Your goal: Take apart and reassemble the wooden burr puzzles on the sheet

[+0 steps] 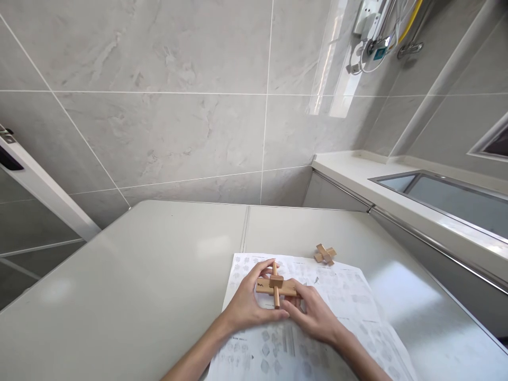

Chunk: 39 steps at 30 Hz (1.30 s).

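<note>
A wooden interlocking puzzle (277, 284) of crossed bars is held between my two hands, just above a printed sheet. My left hand (252, 299) curves round its left side, fingers at the far end of the upright bar and thumb near its close end. From the right, my right hand (311, 312) grips the end of the flat bar, which carries a dark mark on its left part. Some of the right fingers are hidden behind the wood. Beyond the hands lies a second, smaller wooden puzzle (325, 254) of crossed pieces.
The large printed sheet (349, 301) with small diagrams lies on a pale table (159, 275). A white counter with a sink (448, 196) runs along the right. Tiled wall stands behind, with a socket (367, 16) and cables at upper right. A white-framed door (51, 185) is at left.
</note>
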Each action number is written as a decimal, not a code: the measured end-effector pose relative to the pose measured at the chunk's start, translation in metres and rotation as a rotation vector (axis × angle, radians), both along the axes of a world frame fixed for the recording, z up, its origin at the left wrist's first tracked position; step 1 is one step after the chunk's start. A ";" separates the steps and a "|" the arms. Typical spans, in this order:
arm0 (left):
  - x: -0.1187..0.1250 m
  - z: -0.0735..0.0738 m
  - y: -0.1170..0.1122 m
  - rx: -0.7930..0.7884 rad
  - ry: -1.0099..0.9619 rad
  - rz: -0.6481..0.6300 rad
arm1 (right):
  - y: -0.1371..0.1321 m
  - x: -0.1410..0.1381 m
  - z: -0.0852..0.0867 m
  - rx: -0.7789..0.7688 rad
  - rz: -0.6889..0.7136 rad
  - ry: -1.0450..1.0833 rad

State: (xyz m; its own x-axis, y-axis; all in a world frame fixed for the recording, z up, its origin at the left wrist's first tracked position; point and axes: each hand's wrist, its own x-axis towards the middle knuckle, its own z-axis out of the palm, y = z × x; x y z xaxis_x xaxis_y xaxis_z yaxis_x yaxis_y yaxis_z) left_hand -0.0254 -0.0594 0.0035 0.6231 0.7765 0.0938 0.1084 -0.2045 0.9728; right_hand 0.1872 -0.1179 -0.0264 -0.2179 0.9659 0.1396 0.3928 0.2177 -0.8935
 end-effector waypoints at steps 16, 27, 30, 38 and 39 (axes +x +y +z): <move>0.005 -0.012 0.002 0.193 0.087 0.041 | 0.011 0.002 -0.016 -0.243 -0.076 0.534; 0.002 -0.011 0.000 0.330 0.193 0.039 | 0.008 0.001 -0.011 -0.257 -0.011 0.499; 0.002 -0.010 0.001 0.355 0.200 0.043 | 0.008 0.000 -0.011 -0.261 -0.016 0.510; 0.002 -0.009 0.002 0.279 0.093 0.025 | 0.008 -0.001 -0.009 -0.296 -0.054 0.577; 0.002 -0.008 0.001 0.246 0.075 0.012 | 0.008 -0.001 -0.009 -0.314 -0.044 0.596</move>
